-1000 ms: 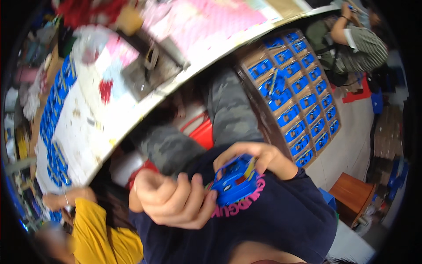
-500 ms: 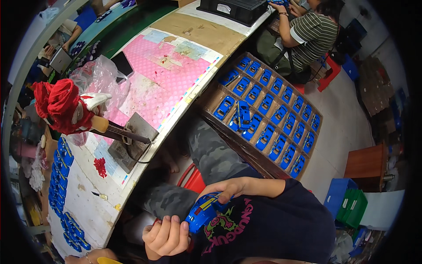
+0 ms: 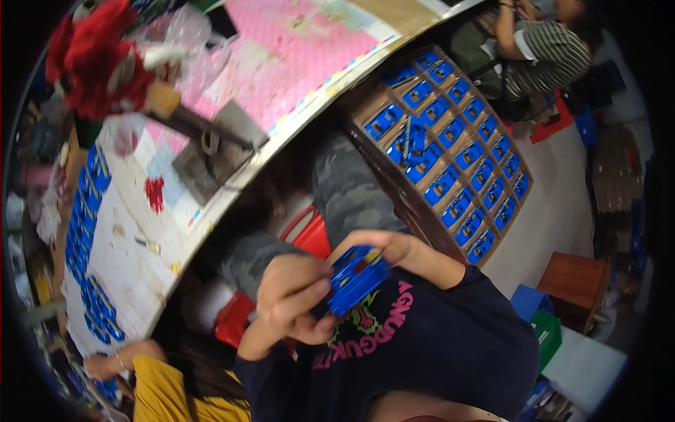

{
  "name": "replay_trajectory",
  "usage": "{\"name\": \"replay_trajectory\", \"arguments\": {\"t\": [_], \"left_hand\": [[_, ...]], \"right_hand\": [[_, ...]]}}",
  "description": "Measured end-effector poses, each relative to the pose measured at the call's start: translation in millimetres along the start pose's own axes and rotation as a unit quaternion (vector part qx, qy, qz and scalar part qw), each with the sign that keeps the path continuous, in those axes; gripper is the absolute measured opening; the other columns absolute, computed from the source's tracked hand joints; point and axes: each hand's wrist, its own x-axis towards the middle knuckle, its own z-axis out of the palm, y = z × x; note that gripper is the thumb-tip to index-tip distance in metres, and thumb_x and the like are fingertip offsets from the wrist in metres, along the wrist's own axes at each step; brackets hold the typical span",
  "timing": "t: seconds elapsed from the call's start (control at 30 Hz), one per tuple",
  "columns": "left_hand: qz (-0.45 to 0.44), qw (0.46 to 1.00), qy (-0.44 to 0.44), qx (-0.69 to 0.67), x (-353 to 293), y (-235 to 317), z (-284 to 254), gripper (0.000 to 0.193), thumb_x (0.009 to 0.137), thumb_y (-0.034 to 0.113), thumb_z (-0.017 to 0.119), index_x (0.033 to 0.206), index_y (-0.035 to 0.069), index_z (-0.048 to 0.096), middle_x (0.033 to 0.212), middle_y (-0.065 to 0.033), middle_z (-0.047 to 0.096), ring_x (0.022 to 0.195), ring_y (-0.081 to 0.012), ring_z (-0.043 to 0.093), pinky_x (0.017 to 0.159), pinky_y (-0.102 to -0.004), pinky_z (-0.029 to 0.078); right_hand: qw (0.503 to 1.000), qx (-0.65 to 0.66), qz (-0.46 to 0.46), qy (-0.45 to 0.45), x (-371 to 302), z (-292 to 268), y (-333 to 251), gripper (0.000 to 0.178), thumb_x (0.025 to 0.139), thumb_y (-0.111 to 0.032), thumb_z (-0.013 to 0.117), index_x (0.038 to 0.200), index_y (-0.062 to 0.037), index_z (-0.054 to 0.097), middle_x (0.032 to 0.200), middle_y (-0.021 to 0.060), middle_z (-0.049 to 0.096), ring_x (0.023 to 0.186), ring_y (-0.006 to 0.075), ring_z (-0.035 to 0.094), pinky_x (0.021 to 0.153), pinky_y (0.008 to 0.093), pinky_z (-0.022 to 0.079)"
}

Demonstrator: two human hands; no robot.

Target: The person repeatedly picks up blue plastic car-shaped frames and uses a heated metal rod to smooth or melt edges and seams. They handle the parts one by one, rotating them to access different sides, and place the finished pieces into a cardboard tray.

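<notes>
In front of my dark shirt I hold a glossy blue toy car body (image 3: 357,283) with a yellow and dark red marking. My right hand (image 3: 390,246) is closed round its far side, and the car hides some of its fingers. From the left, my left hand (image 3: 285,299) is closed with thumb and fingertips at the car's near left edge. Motion smears the fingers a little. To the right of my knees, a divided box (image 3: 394,200) carries rows of similar blue car bodies (image 3: 441,184), one lying across others.
A white worktable (image 3: 133,271) holds a metal block (image 3: 235,116) with a bar wrapped in red cloth (image 3: 91,60), small red pieces (image 3: 155,195) and a row of blue car bodies (image 3: 86,211). A yellow-sleeved person (image 3: 158,387) sits close left; another in stripes (image 3: 552,63) sits far right.
My view has shifted, so table and box appear higher. The car body is turned and raised toward me, still in my right hand. My left hand has moved up alongside it. More of the yellow sleeve shows.
</notes>
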Motion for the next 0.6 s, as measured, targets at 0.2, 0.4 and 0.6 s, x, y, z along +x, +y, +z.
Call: {"name": "replay_trajectory", "arguments": {"t": [0.2,0.4,0.6], "left_hand": [[-0.072,0.994,0.033,-0.08,5,-1,13,0.041,0.059,0.011,0.066,0.094,-0.002,0.05,0.086,-0.0167,0.056,0.075,-0.0253,0.056,0.062,-0.0315,0.046],[-0.028,0.998,0.046,-0.04,2,-4,18,0.052,0.059,0.012,0.069,0.103,-0.001,0.044,0.091,-0.0185,0.056,0.076,-0.0276,0.058,0.06,-0.0308,0.047],[0.026,0.997,0.053,0.052,-5,-11,23,0.053,0.059,0.012,0.07,0.104,0.0,0.046,0.091,-0.0186,0.056,0.071,-0.0295,0.06,0.054,-0.0314,0.049]], "right_hand": [[0.999,-0.001,-0.022,-0.026,-5,-12,-5,0.079,0.062,-0.044,0.07,0.113,0.0091,0.04,0.098,0.0179,0.054,0.083,0.0223,0.057,0.061,0.027,0.048],[0.997,0.02,-0.066,-0.03,-13,-23,-1,0.081,0.064,-0.04,0.069,0.117,0.01,0.035,0.116,0.0234,0.044,0.109,0.0274,0.044,0.094,0.0376,0.033],[0.997,-0.008,-0.075,0.026,-12,-16,-5,0.083,0.064,-0.042,0.068,0.118,0.0107,0.032,0.112,0.0223,0.046,0.101,0.0258,0.05,0.085,0.0361,0.041]]}}
